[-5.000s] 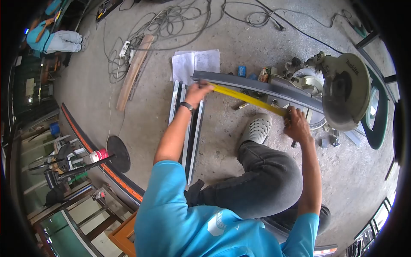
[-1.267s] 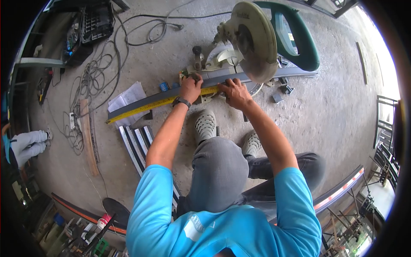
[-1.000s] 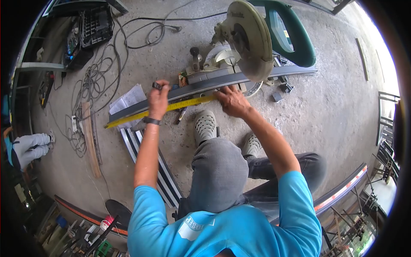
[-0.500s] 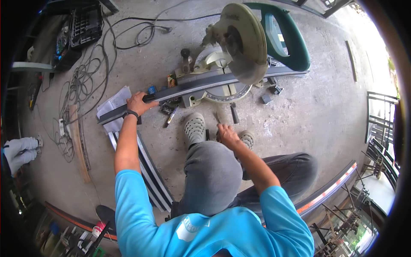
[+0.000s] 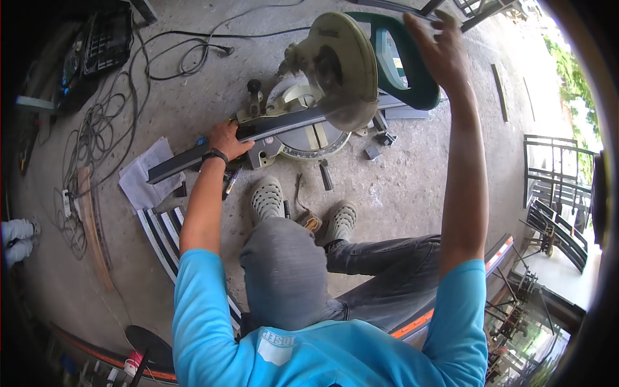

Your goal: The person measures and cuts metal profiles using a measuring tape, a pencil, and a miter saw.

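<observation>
A long dark metal profile (image 5: pixel 187 163) lies across the base of a miter saw (image 5: pixel 342 64), its right part hidden behind the blade guard. My left hand (image 5: pixel 231 140) grips the profile just left of the saw's turntable (image 5: pixel 309 142), thumb toward me. Raised at the upper right, my right hand (image 5: pixel 442 55) is empty, with fingers apart, beside the saw's green handle (image 5: pixel 412 90); contact with the handle cannot be made out. On the floor between my shoes rests what looks like a tape measure (image 5: pixel 312 223).
Crumpled paper (image 5: pixel 145 174) lies under the profile's left end. Several metal strips (image 5: pixel 169 226) lie left of my leg. Cables (image 5: pixel 109 122) tangle on the left floor near a wooden strip (image 5: pixel 93 226). Small offcuts (image 5: pixel 373 152) sit right of the saw. Another person's legs (image 5: pixel 18 242) show far left.
My right hand has risen from the floor near my shoes to beside the saw handle, leaving the tape measure there. My left hand has slid right along the profile, closer to the saw.
</observation>
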### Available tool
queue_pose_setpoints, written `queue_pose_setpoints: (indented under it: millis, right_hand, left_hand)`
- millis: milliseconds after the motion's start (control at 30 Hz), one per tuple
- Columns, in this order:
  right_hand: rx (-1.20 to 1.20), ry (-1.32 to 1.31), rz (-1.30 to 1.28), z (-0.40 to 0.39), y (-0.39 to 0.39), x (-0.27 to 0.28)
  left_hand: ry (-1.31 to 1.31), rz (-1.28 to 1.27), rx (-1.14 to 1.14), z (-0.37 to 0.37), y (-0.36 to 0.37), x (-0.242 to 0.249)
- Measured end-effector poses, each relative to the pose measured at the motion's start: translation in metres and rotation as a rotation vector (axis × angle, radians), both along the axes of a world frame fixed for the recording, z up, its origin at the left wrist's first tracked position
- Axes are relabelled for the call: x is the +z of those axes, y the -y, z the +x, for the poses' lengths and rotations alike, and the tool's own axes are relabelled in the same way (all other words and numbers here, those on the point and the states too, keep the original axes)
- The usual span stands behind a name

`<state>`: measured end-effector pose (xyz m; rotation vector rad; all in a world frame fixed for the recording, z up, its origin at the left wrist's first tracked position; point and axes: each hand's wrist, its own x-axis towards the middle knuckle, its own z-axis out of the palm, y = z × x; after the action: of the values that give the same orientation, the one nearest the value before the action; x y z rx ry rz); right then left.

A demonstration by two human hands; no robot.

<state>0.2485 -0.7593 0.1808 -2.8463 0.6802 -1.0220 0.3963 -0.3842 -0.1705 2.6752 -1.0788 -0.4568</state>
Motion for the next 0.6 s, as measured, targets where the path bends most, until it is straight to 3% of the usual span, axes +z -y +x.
queue_pose_setpoints:
  millis: [33, 133, 300, 400, 600]
  right_hand:
    - [0.012, -0.113, 0.426, 0.002, 0.000, -0.006]
    - [0.034, -0.233, 0.895, -0.006, -0.019, 0.002]
    - [-0.010, -0.183, 1.233, -0.047, -0.021, -0.039]
    - [-0.044, -0.097, 1.376, -0.078, -0.037, -0.071]
    - [-0.033, -0.071, 1.267, -0.102, -0.053, -0.097]
  left_hand:
    - [-0.012, 0.003, -0.005, -0.001, -0.003, -0.005]
    - [-0.054, 0.036, -0.011, 0.009, -0.004, -0.010]
    - [-0.117, 0.196, 0.036, 0.000, 0.017, 0.032]
    - [-0.089, 0.116, 0.067, -0.002, 0.010, -0.001]
    - [-0.131, 0.073, 0.051, -0.002, 0.008, 0.008]
